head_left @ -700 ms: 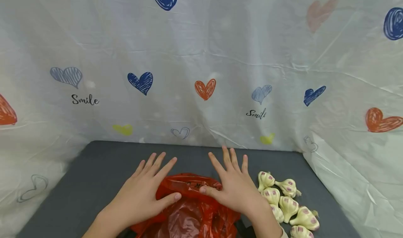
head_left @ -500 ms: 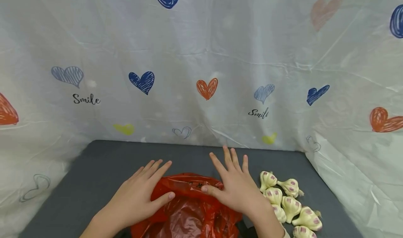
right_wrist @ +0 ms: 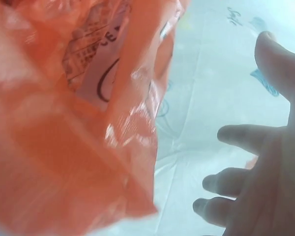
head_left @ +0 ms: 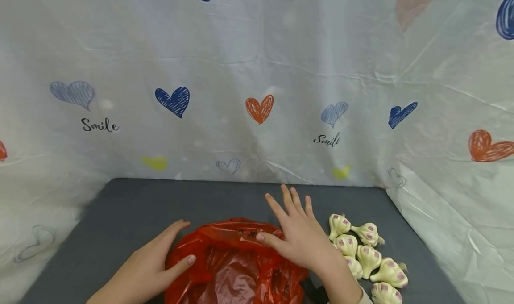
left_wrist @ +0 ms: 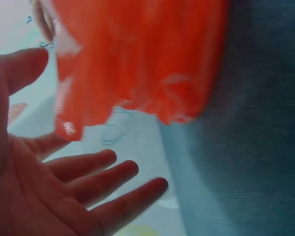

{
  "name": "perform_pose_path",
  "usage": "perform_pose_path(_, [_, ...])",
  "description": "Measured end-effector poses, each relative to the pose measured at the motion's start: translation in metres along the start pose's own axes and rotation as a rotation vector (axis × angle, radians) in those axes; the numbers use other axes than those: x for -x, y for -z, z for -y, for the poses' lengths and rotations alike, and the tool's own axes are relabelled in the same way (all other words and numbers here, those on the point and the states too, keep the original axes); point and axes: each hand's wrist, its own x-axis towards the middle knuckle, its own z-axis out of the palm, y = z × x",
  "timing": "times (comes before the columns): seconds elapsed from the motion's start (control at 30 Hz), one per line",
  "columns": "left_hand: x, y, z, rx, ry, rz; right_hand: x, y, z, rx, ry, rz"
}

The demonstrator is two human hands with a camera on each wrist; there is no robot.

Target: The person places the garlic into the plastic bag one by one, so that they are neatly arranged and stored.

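Note:
A red plastic bag (head_left: pixel 237 268) stands with its mouth spread wide at the front middle of the table. My left hand (head_left: pixel 148 261) is beside the bag's left edge, fingers extended and thumb apart; in the left wrist view that hand (left_wrist: pixel 64 182) holds nothing, and the bag (left_wrist: pixel 142 59) hangs just beyond it. Over the bag's right rim my right hand (head_left: pixel 301 239) spreads its fingers, the thumb above the rim. In the right wrist view the right hand (right_wrist: pixel 255 162) is apart from the printed bag (right_wrist: pixel 88 128). Several garlic bulbs (head_left: pixel 368 260) lie right of my right hand.
The dark grey table (head_left: pixel 132 210) reaches back to a white curtain (head_left: pixel 225 40) printed with hearts and the word Smile. The curtain also hangs along both sides. A dark object (head_left: pixel 315 293) shows partly between the bag and the right forearm.
My left hand has moved left and down, away from the bag's middle, and more of the bag's left rim shows. The right hand has barely moved. The head view has shifted slightly.

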Motion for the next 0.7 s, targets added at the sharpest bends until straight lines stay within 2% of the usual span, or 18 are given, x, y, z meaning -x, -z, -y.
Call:
perform_pose_path(0.17, [0.002, -0.010, 0.017, 0.172, 0.049, 0.058, 0.013, 0.005, -0.010, -0.024, -0.034, -0.029])
perform_pose_path(0.33, [0.005, -0.019, 0.027, 0.307, -0.030, 0.092, 0.030, 0.007, -0.023, -0.025, -0.060, -0.076])
perform_pose_path(0.5, [0.017, -0.026, 0.037, 0.408, -0.085, 0.090, 0.042, 0.008, -0.032, -0.038, -0.076, -0.110])
perform_pose_path(0.6, [0.023, -0.030, 0.047, 0.399, -0.155, 0.037, 0.046, 0.009, -0.037, -0.039, -0.066, -0.134])
perform_pose_path(0.63, [0.024, -0.032, 0.051, 0.391, -0.192, 0.020, 0.047, 0.009, -0.039, -0.037, -0.061, -0.142])
perform_pose_path(0.7, [0.023, -0.035, 0.061, 0.318, -0.297, -0.021, 0.050, 0.010, -0.042, -0.033, -0.057, -0.158])
